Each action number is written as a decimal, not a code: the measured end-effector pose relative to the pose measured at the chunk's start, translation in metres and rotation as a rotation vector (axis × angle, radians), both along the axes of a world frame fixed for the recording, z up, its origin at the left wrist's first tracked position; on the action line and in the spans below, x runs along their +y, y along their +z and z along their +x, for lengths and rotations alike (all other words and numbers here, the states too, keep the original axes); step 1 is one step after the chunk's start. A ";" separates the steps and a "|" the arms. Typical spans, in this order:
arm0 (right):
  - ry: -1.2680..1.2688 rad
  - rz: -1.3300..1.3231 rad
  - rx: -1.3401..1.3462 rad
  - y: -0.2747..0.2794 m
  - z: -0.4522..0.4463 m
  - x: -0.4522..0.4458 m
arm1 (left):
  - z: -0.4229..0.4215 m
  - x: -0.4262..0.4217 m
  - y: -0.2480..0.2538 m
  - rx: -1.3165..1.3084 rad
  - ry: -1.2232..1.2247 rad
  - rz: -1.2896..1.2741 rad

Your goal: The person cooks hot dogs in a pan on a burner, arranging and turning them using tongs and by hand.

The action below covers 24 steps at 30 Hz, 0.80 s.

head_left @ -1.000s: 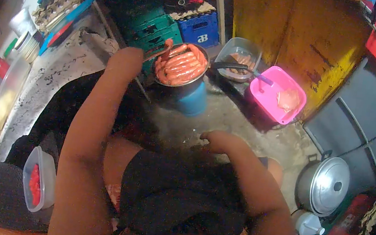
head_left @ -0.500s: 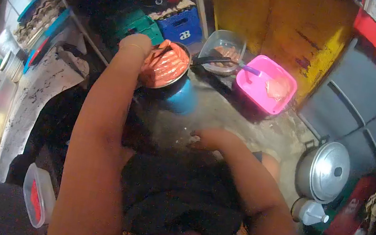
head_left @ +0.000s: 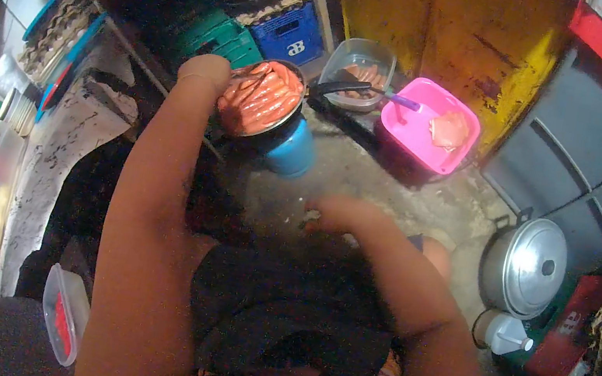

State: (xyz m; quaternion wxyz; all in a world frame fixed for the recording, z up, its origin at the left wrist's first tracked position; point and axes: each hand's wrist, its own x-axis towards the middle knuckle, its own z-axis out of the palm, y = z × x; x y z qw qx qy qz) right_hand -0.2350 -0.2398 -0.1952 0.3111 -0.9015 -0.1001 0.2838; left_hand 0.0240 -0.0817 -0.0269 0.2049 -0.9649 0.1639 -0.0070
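Observation:
A round pan (head_left: pixel 251 133) at the upper middle is heaped with glossy reddish sausages (head_left: pixel 268 96). My left hand (head_left: pixel 205 72) is at the pan's left rim, its back to me and bent like a fist. Its fingers are hidden, but a thin dark streak runs from it over the sausages, perhaps a utensil. Below and to the right, my right hand (head_left: pixel 328 213) hangs low over the floor, apart from the pan. Its fingers are dark and blurred, with a small pale patch by the tips. The pan's black handle (head_left: pixel 341 86) points right.
A blue cylinder (head_left: pixel 292 151) stands under the pan. To the right are a clear tub of sausages (head_left: pixel 338 52) and a pink basin (head_left: pixel 397 128) with a pale pink item and a purple-handled utensil. A lidded pot (head_left: pixel 532 268) and a plastic jug (head_left: pixel 505 338) stand farther right. Crates (head_left: pixel 290 33) are behind.
My left hand has shifted slightly left, to the pan's edge, and more of the sausages shows. My right hand stays about where it was. The view has tilted a little.

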 end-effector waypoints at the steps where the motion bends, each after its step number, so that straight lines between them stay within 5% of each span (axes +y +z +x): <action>1: 0.004 0.002 -0.032 -0.005 0.001 0.001 | -0.004 0.002 0.002 0.000 -0.020 0.012; 24: 0.044 -0.022 -0.078 -0.023 0.007 -0.002 | -0.041 0.042 -0.018 -0.009 -0.045 -0.114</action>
